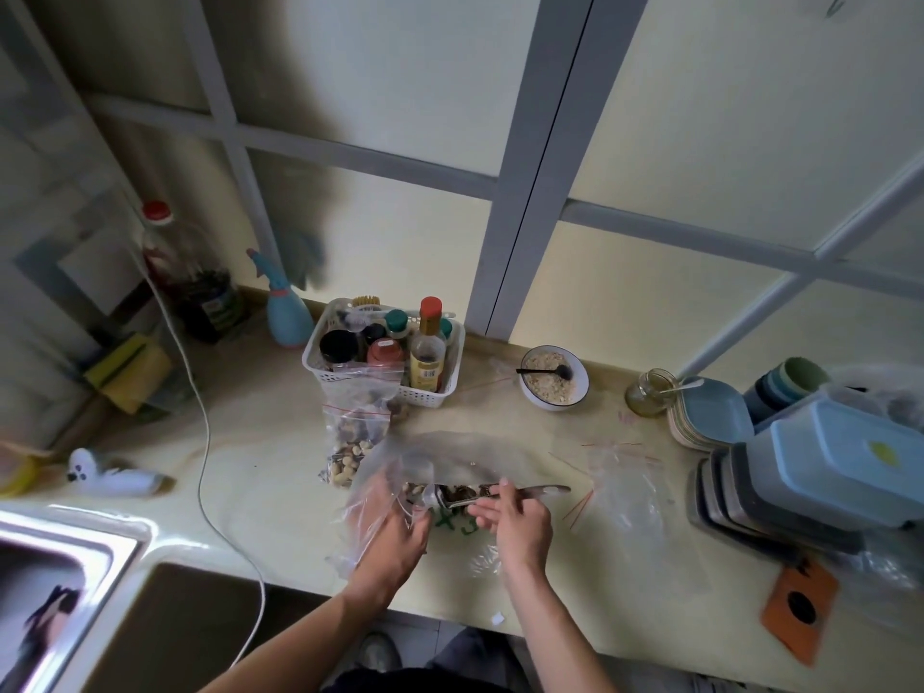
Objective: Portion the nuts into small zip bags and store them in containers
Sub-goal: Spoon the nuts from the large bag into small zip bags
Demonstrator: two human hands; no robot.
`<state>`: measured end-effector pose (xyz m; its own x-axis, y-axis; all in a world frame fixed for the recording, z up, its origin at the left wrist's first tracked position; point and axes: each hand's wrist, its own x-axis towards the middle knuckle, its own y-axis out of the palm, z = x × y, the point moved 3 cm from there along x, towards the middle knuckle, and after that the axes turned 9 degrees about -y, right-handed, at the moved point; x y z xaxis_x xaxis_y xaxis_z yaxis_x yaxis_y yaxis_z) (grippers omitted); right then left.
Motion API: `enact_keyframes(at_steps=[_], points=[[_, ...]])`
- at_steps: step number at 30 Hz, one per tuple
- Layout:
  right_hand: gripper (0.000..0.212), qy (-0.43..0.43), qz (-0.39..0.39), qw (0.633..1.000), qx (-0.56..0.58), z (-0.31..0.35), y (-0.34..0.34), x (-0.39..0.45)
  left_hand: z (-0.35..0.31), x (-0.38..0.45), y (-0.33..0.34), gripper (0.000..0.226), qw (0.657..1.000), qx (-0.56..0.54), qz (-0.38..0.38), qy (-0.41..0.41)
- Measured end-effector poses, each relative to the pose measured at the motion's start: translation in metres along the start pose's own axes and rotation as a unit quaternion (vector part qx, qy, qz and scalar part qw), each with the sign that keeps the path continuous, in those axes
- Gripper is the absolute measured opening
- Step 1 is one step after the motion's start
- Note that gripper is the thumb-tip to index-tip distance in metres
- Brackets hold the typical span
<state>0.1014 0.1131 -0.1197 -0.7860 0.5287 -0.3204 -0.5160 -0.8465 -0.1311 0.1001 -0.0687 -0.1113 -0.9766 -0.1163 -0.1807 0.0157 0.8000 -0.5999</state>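
Head view shows our left hand (395,530) nearest us, its fingers curled into the limp film of a large clear bag (440,472) and holding the mouth open, while our right hand (515,517) pinches the handle of a metal spoon (480,497) whose bowl lies just beyond the left fingertips, inside the bag among the loose nuts (450,492). We judge the film to be light, soft and slippery, apt to collapse or slide, so the best hold is at the rim of the mouth, gathered between thumb and fingers; the nuts are small, hard and prone to roll, so they are better lifted level on the spoon than grabbed. Just right of the right fingers lie empty small zip bags (620,487) with red seal lines, flat and flimsy. Past the left fingertips a filled zip bag (355,437) of nuts stands, leaning against a white basket (380,382) of bottles. Far right, well apart from the right hand, stacked lidded containers (825,467) wait. Everything rests on a pale, smooth countertop (260,467), with a steel sink (60,572) to the left, a bowl (552,380) of oats farther back, and frosted panels in grey frames behind.
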Motion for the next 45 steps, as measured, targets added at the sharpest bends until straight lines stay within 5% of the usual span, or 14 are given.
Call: enact_keyframes(at_steps=[6,11,14,26,36,45], points=[[0.028,-0.033,-0.053,0.997,-0.04,0.002,-0.003,0.015,0.002,0.003,0.005,0.077,1.0,0.023,0.008,0.002],[0.019,-0.087,-0.034,0.99,-0.102,0.001,0.006,0.016,0.01,0.005,0.016,0.078,0.997,0.01,0.074,0.0],[0.02,-0.116,-0.022,0.985,-0.126,-0.009,0.012,0.017,0.007,0.006,0.018,0.073,0.999,0.019,0.041,0.024],[0.021,-0.02,-0.009,0.996,0.091,-0.031,0.008,0.021,0.008,0.012,0.03,0.089,0.994,0.04,0.1,-0.031],[0.026,-0.033,-0.056,0.997,0.044,0.011,-0.02,0.012,0.009,0.02,0.048,0.097,0.98,0.056,0.185,-0.05],[0.038,-0.068,-0.079,0.995,0.01,0.038,-0.048,-0.003,-0.009,0.039,0.073,0.083,0.969,0.2,0.143,-0.006]])
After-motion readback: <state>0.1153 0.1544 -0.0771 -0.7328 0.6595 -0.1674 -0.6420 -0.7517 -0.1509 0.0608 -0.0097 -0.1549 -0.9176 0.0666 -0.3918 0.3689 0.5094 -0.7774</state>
